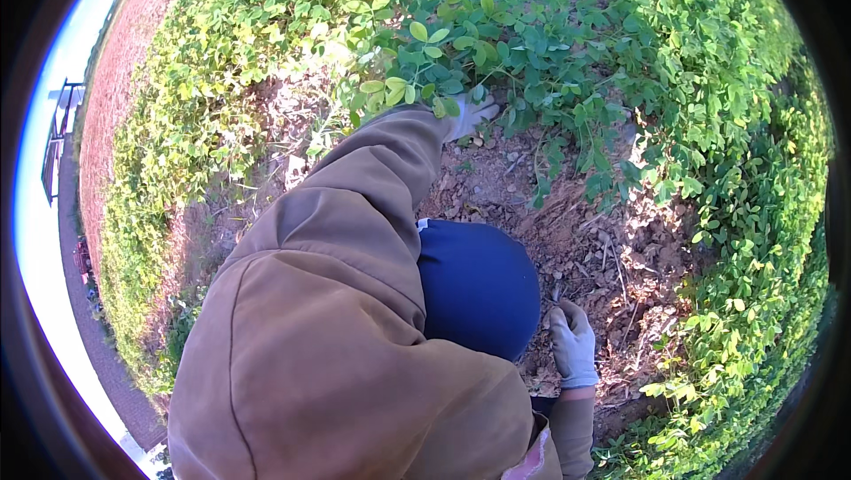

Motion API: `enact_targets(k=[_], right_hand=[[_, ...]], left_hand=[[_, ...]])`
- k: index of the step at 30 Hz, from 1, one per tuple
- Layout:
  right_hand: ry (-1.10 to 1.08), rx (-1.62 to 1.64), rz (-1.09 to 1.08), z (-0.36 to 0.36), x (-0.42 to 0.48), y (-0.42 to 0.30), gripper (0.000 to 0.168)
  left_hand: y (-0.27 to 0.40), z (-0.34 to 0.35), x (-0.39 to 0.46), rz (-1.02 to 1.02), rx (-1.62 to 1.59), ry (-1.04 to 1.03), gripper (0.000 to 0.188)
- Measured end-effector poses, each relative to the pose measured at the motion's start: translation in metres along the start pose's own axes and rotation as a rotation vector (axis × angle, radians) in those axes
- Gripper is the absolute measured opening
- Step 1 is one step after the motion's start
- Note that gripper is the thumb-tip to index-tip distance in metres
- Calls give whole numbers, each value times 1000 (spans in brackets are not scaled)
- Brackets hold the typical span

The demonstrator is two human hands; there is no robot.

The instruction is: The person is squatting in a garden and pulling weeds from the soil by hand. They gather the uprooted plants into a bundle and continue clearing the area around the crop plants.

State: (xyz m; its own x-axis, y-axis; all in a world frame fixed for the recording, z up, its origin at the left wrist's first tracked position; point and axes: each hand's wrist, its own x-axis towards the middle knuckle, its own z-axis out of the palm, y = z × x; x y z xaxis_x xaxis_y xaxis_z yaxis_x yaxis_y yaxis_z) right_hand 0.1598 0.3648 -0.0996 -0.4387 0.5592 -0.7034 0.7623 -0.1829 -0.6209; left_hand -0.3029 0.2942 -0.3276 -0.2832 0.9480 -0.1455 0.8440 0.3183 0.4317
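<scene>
My left hand [472, 116], in a white glove, reaches out at the lower edge of a leafy green plant [532, 48]. Its visible fingers are extended and a little apart, with leaves partly covering the hand. Low on the right, beside my knee in blue cloth [479, 287], my right hand [573, 344] is close to the soil, also in a whitish glove. Its fingers are curled; a small thin greyish thing [556, 294] shows by the fingertips, and whether they grip it cannot be told. Loose brown soil [578, 247] with dry stalks lies between the hands.
Dense low plants [738, 147] border the soil on the right, and more [219, 61] grow on the left. My brown sleeve [359, 194] crosses the middle of the view. Far left are a reddish field [126, 74], a dark frame structure [60, 134] and a red vehicle-like object [82, 259].
</scene>
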Motion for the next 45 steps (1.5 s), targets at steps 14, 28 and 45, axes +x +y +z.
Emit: enact_targets(k=[14, 28, 45], right_hand=[[-29, -71, 7, 14, 24, -14, 45], [26, -42, 76, 19, 18, -21, 47], [46, -201, -126, -8, -9, -25, 48]], left_hand=[[-28, -10, 9, -695, 618, -340, 67], [29, -73, -18, -919, 188, -506, 105], [46, -90, -45, -648, 407, -556, 35]])
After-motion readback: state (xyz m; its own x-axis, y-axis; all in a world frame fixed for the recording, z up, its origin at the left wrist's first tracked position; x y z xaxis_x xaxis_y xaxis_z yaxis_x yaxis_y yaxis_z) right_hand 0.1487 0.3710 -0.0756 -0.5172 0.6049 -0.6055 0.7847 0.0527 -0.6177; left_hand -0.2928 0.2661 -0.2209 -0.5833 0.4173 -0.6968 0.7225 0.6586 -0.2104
